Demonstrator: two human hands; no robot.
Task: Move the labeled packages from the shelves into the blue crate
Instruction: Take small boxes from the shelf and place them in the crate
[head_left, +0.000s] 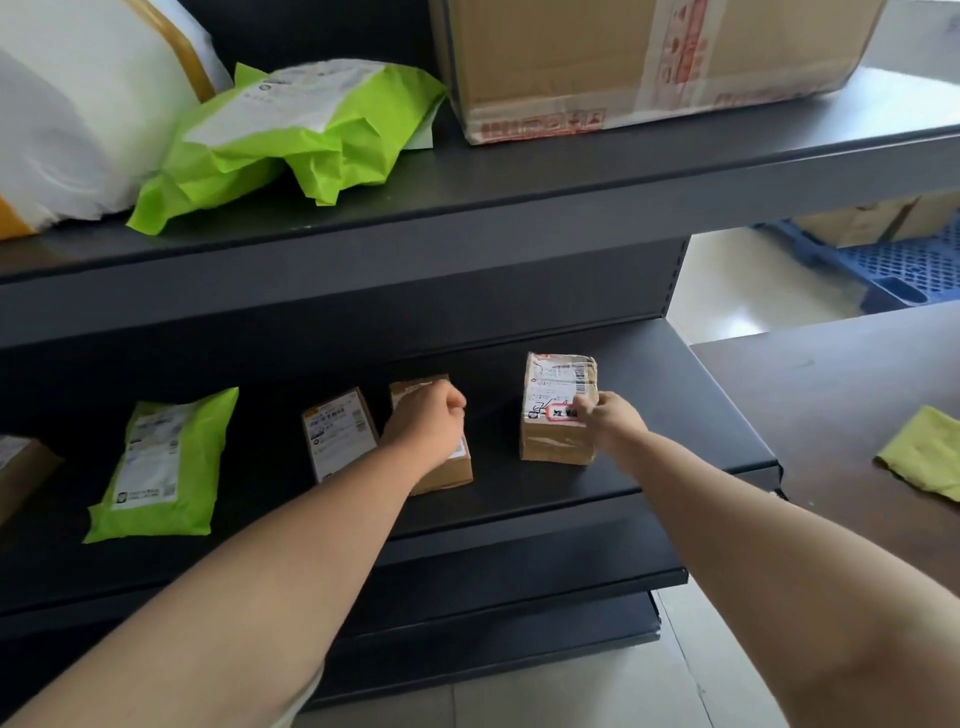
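lower dark metal shelf (649, 462), frame centre: bare strip between small brown cardboard box (451, 473) and tape-wrapped brown cardboard box (558, 439) | right of tape-wrapped box: bare to shelf end | left: white-labelled small cardboard box (340, 431) just beside the brown one; green plastic mailer (161, 467) apart, bare gap between | overhead: upper dark metal shelf (467, 218) overhangs

Dark metal shelving (519, 208), glossy pale floor (737, 283), brown table (831, 395), blue pallet (909, 267)

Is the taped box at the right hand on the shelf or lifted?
Not lifted. The taped box rests on the middle shelf, no gap beneath; the right hand grips its side.
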